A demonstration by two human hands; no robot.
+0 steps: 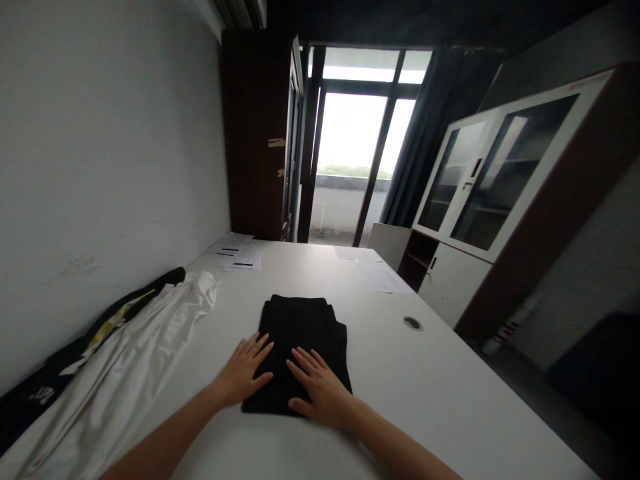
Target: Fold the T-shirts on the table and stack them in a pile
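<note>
A black garment (300,320), folded into a flat block with uneven layers along its right edge, lies in the middle of the white table (380,413). My left hand (245,373) rests on its left edge, fingers spread and pointing forward. On the nearer right part of the cloth, my right hand (320,390) lies flat with the fingers stretched out. Neither hand grips the fabric. What kind of garment it is cannot be made out from the fold.
White satin-like cloth (150,353) and a dark garment with yellow print (105,327) lie along the wall at left. Papers (235,253) sit at the far left corner, more sheets (385,277) at far right. A cable hole (413,324) and a glass-door cabinet (480,180) are rightward.
</note>
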